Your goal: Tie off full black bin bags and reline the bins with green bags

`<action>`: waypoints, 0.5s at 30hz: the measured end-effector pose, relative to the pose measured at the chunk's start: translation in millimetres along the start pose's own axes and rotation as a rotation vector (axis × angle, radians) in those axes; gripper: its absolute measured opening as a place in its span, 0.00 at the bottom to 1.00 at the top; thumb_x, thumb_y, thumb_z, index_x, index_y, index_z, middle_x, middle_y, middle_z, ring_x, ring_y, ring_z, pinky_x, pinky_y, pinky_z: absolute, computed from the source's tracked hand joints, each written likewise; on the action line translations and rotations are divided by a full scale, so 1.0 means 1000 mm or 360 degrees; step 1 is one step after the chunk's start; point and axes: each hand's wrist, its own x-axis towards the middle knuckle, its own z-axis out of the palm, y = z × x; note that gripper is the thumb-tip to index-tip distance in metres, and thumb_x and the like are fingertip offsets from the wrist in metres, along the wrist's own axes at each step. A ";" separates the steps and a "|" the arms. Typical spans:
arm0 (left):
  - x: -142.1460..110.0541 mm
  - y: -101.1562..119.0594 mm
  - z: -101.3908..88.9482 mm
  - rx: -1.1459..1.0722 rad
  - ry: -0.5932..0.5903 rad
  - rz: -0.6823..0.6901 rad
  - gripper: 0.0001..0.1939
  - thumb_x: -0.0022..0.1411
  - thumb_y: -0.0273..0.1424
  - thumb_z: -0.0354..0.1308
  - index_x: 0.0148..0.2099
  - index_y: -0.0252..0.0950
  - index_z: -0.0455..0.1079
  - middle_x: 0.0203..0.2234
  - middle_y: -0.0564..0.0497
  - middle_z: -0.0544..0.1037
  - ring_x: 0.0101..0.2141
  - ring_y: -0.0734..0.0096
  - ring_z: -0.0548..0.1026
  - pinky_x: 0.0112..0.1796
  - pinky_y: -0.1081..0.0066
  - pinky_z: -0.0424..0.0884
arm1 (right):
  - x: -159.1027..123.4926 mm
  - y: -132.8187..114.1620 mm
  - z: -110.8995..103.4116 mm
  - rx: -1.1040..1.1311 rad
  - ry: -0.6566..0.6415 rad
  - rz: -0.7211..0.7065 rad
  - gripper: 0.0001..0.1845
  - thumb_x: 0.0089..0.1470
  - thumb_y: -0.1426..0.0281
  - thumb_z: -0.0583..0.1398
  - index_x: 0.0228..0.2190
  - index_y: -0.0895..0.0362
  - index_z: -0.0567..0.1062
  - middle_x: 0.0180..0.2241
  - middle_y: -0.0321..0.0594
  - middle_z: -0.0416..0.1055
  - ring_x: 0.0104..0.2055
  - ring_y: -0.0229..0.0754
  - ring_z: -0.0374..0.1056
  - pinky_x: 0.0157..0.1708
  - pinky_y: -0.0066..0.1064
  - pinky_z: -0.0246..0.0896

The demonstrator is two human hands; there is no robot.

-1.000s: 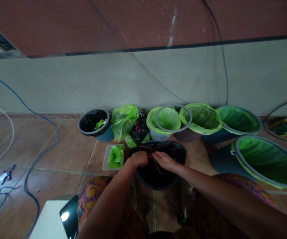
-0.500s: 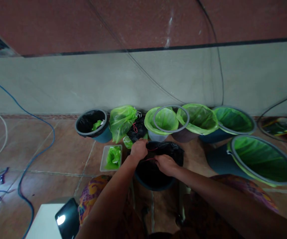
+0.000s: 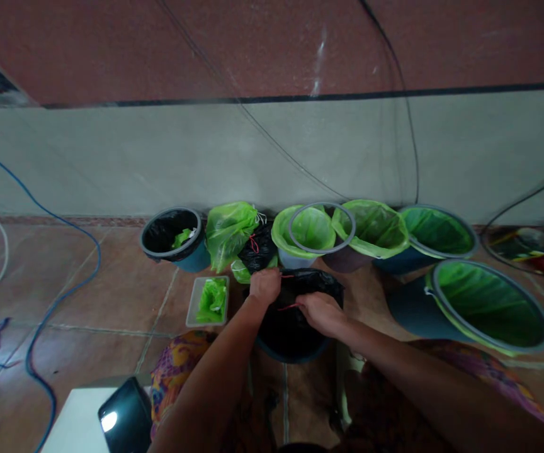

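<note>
A dark bin (image 3: 295,357) lined with a black bag (image 3: 322,283) stands between my knees. My left hand (image 3: 266,286) is closed at the liner's far left edge, pinching a red drawstring (image 3: 287,276). Over the bin's mouth, my right hand (image 3: 320,311) is closed on another stretch of red drawstring (image 3: 289,307), which points toward my left hand. The fingertips are partly hidden. Just beyond lies a tied black bag (image 3: 259,248) with a red string, beside a knotted green bag (image 3: 229,229).
Several green-lined bins (image 3: 371,229) line the wall, with a loose grey ring (image 3: 291,229) on two. A lined bin (image 3: 489,305) leans at right. At left are a black-lined bin (image 3: 172,231), a clear tub (image 3: 193,305), a blue cable (image 3: 71,296) and a phone (image 3: 128,415).
Both hands have shifted slightly to the right over the bin, still closed on the red drawstring. The view has turned a little; the other bins and bags stay put.
</note>
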 end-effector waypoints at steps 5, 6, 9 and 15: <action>-0.007 0.003 -0.038 -0.0437 0.0328 0.0010 0.16 0.68 0.34 0.46 0.38 0.35 0.74 0.33 0.44 0.80 0.38 0.62 0.78 0.41 0.66 0.69 | 0.001 0.004 -0.023 0.0232 0.0458 -0.0123 0.16 0.61 0.71 0.50 0.37 0.55 0.79 0.36 0.43 0.78 0.39 0.43 0.73 0.38 0.30 0.59; -0.009 0.003 -0.045 -0.0654 0.0342 0.0080 0.16 0.67 0.34 0.47 0.36 0.35 0.74 0.32 0.46 0.80 0.36 0.64 0.77 0.41 0.67 0.69 | 0.001 0.003 -0.027 0.0361 0.0571 -0.0153 0.16 0.62 0.70 0.50 0.38 0.55 0.79 0.37 0.42 0.79 0.38 0.43 0.73 0.39 0.30 0.60; -0.016 0.001 -0.062 -0.1523 0.0334 0.0325 0.15 0.65 0.35 0.50 0.33 0.35 0.74 0.30 0.50 0.79 0.34 0.70 0.75 0.40 0.71 0.69 | -0.003 -0.005 -0.037 0.0853 0.0818 -0.0318 0.14 0.62 0.65 0.53 0.40 0.55 0.78 0.38 0.41 0.78 0.38 0.42 0.73 0.41 0.31 0.62; -0.029 0.004 -0.077 -0.2917 0.0271 0.0292 0.11 0.54 0.36 0.62 0.33 0.33 0.75 0.34 0.48 0.80 0.36 0.69 0.76 0.44 0.67 0.69 | -0.004 -0.016 -0.040 0.1877 0.0517 -0.0185 0.28 0.59 0.47 0.51 0.38 0.58 0.75 0.30 0.43 0.77 0.21 0.35 0.67 0.20 0.27 0.59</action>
